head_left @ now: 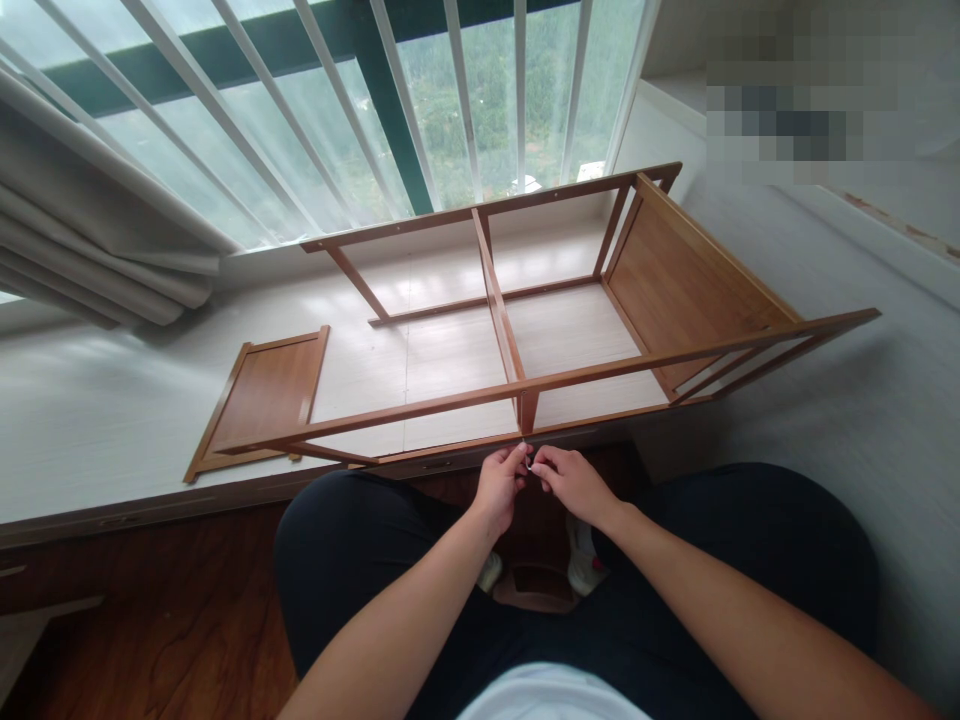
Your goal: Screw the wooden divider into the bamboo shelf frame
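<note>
Left hand [499, 487] and right hand [574, 483] pinched together on a tiny pale fitting [529, 466], likely light, hard, easily dropped, best gripped by fingertips, just below the rigid wooden shelf frame [525, 380] on the window ledge [90, 420].

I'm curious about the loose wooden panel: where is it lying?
The loose wooden panel lies flat on the pale window ledge, at the left end of the wooden frame, below the curtain.
</note>
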{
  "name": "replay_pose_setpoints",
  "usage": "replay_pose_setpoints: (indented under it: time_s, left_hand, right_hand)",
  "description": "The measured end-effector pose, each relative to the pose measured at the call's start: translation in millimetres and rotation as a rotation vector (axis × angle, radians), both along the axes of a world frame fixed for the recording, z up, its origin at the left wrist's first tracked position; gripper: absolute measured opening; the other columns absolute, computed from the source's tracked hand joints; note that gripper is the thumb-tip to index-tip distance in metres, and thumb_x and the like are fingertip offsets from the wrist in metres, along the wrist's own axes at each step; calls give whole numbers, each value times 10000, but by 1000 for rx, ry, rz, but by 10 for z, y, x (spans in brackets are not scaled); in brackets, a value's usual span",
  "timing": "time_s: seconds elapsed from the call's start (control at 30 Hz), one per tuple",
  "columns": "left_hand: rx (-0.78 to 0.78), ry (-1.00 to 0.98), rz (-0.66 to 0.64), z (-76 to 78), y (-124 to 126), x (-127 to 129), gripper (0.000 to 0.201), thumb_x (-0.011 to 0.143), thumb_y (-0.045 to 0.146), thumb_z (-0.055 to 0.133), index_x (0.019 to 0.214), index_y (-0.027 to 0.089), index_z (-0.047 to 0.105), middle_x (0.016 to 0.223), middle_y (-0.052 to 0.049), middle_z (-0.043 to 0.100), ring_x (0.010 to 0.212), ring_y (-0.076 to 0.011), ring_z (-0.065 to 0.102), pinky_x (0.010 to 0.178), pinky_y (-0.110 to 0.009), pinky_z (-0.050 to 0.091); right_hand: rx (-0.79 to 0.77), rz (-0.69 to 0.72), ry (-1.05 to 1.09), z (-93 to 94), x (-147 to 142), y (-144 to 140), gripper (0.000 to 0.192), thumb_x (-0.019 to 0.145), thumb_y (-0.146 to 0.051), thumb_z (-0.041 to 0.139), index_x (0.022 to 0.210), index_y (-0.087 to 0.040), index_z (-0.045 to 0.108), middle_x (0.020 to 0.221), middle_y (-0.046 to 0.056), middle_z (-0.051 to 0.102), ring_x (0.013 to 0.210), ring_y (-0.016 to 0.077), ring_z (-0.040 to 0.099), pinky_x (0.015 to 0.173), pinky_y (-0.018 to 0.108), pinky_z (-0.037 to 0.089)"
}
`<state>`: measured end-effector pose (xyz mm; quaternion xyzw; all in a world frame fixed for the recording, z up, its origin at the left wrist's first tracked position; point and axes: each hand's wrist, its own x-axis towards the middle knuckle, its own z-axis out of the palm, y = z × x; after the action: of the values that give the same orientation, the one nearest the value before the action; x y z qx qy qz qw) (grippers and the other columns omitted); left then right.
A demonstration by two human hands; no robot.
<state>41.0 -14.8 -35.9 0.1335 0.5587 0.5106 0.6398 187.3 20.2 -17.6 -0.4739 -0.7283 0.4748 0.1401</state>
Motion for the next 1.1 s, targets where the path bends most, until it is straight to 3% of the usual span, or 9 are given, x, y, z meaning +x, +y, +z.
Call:
replay_pose_setpoints:
  time_s: [0.33,0.7,1.1]
  left_hand:
    - [21,78,4,-11,8,2,393,642,468,815,828,134,723,652,-6,565,584,-80,471,512,-197,311]
    - [24,91,-7,-23,4,-8,386,646,468,811,814,134,715,653,-6,571,583,-80,472,514,-200,309]
    - [-6,91,-11,48,11,2,415,615,470,829,803,124,699,657,-3,559,608,-82,478,533,-191,316]
  right_hand:
    - [-73,14,66,-116,-6,21,211,919,-278,470,781,-203,610,608,-29,622,580,127,571,589,233,376]
    - [-108,47,138,-103,0,29,210,935,-278,455,817,-201,611,619,-30,618,567,119,558,579,226,388]
    - [-187,40,205,-173,-1,67,197,890,-266,488,776,-204,636,601,-23,597,538,120,539,531,223,396]
